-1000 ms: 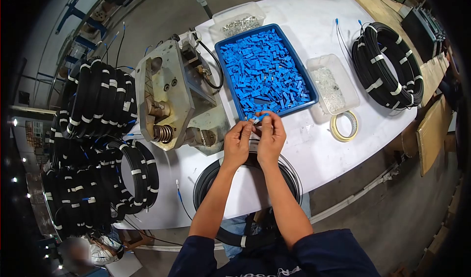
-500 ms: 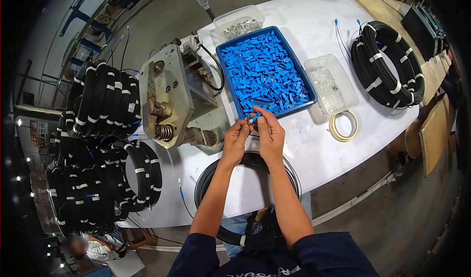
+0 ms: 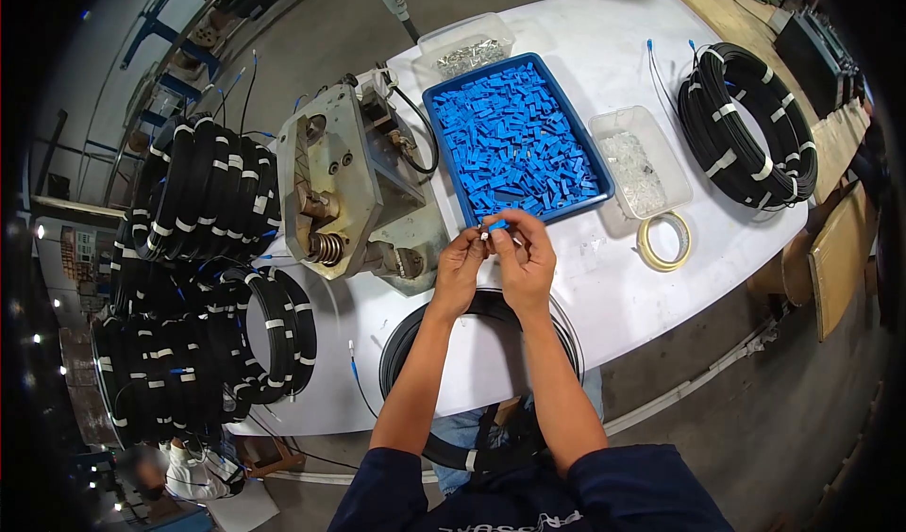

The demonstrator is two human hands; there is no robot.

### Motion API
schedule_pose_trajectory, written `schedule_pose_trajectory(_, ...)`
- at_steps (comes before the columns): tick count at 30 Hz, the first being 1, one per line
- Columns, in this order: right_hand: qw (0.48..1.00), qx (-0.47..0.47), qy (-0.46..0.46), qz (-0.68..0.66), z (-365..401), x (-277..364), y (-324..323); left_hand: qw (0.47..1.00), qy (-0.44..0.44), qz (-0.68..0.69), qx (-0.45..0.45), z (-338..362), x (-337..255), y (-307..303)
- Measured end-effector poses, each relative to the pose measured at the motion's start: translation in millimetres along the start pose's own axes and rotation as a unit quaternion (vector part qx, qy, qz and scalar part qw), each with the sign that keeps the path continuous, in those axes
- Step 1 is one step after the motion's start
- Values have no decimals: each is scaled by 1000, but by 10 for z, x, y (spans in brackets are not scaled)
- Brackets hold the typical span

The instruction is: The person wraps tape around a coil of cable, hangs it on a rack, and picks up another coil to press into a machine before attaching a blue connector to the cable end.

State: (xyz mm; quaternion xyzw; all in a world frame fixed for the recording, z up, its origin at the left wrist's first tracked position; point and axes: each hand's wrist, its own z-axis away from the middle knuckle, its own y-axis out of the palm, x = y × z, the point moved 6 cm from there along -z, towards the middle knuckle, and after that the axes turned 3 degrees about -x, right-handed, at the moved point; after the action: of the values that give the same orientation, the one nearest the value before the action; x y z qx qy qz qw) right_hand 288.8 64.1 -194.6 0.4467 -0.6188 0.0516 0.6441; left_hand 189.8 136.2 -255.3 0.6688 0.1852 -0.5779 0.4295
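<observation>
My left hand (image 3: pixel 461 266) and my right hand (image 3: pixel 525 257) meet fingertip to fingertip over the white table (image 3: pixel 604 41), just in front of the blue tray (image 3: pixel 597 170). Between the fingertips they pinch a small blue connector piece (image 3: pixel 495 225) on a thin cable end. The tray is full of several loose blue plastic pieces (image 3: pixel 514 141). Under my wrists lies a black cable coil (image 3: pixel 401 343) at the table's near edge.
A metal press fixture (image 3: pixel 340 188) stands left of the tray. Clear tubs hold small parts at the back (image 3: pixel 464 49) and right (image 3: pixel 638 162). A tape roll (image 3: pixel 663 241) lies nearby. Black cable coils sit far right (image 3: pixel 746 126) and stacked left (image 3: pixel 198 277).
Both hands stayed together at the tray's front edge, working the blue piece between the fingertips. The view has shifted slightly.
</observation>
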Motion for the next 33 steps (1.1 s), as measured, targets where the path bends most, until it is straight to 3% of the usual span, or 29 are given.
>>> schedule_pose_trajectory(4,998,-11,28,-54,5,31,16,1000,16,-16,22,-11,-6,19)
schedule_pose_trajectory(11,999,37,-16,21,23,39,28,998,-1,-56,-43,24,-191,170)
schedule_pose_trajectory(22,1000,23,-1,17,47,-55,32,996,26,-76,-26,10,-140,92)
schedule_pose_trajectory(25,983,42,-49,173,86,-120,77,997,10,-57,-45,9,-107,55)
schedule_pose_trajectory(33,996,-67,29,45,92,-179,-13,999,-4,22,-44,-2,-193,119)
